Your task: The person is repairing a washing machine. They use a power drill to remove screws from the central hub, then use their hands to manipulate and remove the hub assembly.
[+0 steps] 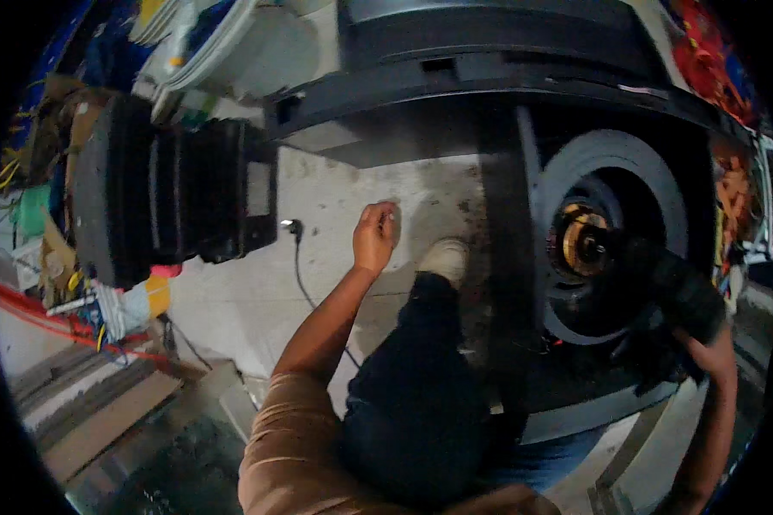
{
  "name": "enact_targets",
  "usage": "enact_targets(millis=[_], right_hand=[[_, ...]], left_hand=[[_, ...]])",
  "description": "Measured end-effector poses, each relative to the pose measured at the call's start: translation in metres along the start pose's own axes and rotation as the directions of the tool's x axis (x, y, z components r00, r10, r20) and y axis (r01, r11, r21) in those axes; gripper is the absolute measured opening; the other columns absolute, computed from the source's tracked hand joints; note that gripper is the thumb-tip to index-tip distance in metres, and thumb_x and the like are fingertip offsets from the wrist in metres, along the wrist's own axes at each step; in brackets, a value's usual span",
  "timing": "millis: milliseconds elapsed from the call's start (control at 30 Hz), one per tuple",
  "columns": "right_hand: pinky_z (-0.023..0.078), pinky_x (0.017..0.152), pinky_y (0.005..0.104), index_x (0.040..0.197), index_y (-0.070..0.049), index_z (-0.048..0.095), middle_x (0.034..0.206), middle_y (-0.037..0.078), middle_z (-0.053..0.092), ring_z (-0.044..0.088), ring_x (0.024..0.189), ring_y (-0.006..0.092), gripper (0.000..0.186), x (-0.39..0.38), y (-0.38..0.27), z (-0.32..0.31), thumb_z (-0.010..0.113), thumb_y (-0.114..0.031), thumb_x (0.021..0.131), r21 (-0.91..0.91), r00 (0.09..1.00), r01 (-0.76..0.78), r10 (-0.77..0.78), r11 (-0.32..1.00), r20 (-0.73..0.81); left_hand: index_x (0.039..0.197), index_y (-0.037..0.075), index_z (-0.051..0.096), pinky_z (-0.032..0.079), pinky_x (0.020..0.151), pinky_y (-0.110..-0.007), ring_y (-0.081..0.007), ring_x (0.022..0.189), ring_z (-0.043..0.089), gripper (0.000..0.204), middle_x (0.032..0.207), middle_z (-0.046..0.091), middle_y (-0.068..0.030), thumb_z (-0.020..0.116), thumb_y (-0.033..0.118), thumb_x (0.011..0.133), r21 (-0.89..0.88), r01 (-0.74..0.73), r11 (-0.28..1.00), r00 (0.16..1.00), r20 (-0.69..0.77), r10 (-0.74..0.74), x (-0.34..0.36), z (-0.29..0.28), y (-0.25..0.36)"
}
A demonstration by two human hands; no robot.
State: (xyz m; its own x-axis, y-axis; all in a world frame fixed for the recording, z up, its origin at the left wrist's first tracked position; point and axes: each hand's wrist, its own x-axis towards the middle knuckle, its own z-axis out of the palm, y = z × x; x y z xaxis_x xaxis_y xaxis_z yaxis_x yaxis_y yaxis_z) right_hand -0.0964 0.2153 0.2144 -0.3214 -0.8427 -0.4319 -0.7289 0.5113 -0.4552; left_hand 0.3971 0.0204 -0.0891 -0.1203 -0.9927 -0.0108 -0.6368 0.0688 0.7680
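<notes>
A dark power tool (674, 287) is gripped by the right hand (704, 348) at the right edge, its nose pushed into the brass hub (582, 242) of the round grey drum opening (610, 232). That arm is bent up from the lower right corner. The left hand (375, 236) is held out over the pale floor (232, 300), fingers curled shut on nothing visible. A black cable (301, 275) is seen just beside it, black casings (172, 202) further left.

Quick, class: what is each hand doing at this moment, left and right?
Left hand: loosely curled, holding nothing visible, in the air above the floor.
Right hand: gripping a black power tool.
</notes>
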Motion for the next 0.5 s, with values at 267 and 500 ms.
enact_targets(millis=[267, 500], right_hand=[[0.04, 0.098, 0.0388, 0.12, -0.005, 0.056, 0.121, 0.011, 0.058, 0.054, 0.111, 0.0261, 0.06, -0.123, 0.121, -0.031, 0.076, -0.022, 0.065, 0.17, 0.92, -0.297, 0.329, 0.94, -0.212], [0.038, 0.099, 0.0394, 0.12, -0.007, 0.057, 0.122, 0.01, 0.057, 0.053, 0.113, 0.026, 0.062, -0.169, 0.13, -0.014, 0.076, -0.025, 0.065, 0.252, 0.876, -0.38, 0.434, 0.89, -0.213]], left_hand=[[0.117, 0.016, 0.056, 0.047, 0.088, -0.044, -0.0341, 0.106, 0.056, 0.038, 0.113, 0.058, -0.0131, 0.059, 0.014, 0.079, 0.481, 0.295, 0.826, 0.956, -0.137, -0.261, 0.035, -0.04, -0.137], [0.109, 0.013, 0.059, 0.051, 0.081, -0.044, -0.0369, 0.094, 0.062, 0.028, 0.106, 0.061, -0.0159, 0.056, 0.016, 0.081, 0.697, 0.331, 0.636, 0.905, -0.044, -0.422, 0.035, -0.012, -0.137]])
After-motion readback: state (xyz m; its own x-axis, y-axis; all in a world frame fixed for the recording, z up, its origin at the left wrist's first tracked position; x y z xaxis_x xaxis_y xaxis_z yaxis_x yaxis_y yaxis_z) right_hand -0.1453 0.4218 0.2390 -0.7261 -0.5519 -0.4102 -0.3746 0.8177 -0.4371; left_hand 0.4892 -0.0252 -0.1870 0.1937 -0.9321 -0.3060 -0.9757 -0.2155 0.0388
